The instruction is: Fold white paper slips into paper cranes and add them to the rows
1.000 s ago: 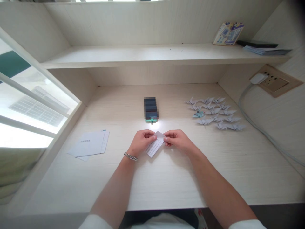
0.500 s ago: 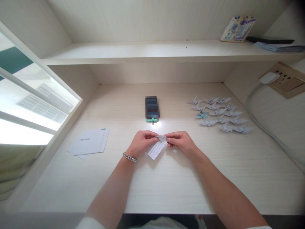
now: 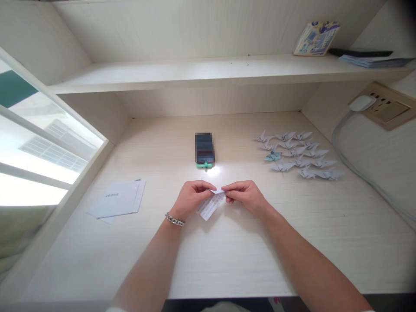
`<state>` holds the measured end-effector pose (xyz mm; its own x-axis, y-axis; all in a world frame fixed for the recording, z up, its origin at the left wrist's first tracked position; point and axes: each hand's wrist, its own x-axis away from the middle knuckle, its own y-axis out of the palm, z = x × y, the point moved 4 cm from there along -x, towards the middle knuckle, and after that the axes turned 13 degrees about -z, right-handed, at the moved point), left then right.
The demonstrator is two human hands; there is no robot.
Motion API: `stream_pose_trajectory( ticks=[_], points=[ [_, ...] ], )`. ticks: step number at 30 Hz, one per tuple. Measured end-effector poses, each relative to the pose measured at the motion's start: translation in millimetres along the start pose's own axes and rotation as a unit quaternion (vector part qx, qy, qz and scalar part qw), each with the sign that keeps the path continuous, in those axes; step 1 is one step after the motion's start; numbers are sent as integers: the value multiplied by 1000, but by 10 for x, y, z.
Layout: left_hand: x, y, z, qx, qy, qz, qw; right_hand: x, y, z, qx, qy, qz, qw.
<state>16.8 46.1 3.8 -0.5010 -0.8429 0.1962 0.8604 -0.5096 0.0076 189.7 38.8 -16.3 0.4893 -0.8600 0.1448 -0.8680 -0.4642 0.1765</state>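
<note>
A small folded sheet of paper (image 3: 210,207) with printed text hangs between my two hands above the desk. My left hand (image 3: 195,197) pinches its upper left edge between thumb and fingers; a chain bracelet (image 3: 174,219) circles that wrist. On the other side, my right hand (image 3: 244,196) grips the upper right edge with thumb and forefinger. The top of the paper forms a pale folded flap (image 3: 218,191) between the fingertips. Just beyond the hands lies a phone (image 3: 204,147), its screen blurred, with a green piece (image 3: 204,165) at its near end.
Several folded paper cranes (image 3: 294,151) stand in rows at the right, one of them bluish. Loose paper sheets (image 3: 118,199) lie at the left. A white cable (image 3: 344,162) runs from the wall socket (image 3: 386,106). Overhead, a shelf (image 3: 195,71) holds a small box (image 3: 316,39).
The top flap of the paper has been bent over, and my fingertips have come closer together along it. The whole view has shifted slightly.
</note>
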Motion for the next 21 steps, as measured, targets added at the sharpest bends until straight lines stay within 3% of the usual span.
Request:
stream_pose_trajectory(
  ticks=[11,18,21],
  points=[
    [11,-6,62,-70,18,-31,997,8,-8,21,29,-1,-4,1000],
    [24,-1,53,-130,46,-40,990,1,40,-12,-33,7,-42,999],
    [26,38,34,-158,46,-47,985,-5,66,-27,-9,25,-28,999]
  ],
)
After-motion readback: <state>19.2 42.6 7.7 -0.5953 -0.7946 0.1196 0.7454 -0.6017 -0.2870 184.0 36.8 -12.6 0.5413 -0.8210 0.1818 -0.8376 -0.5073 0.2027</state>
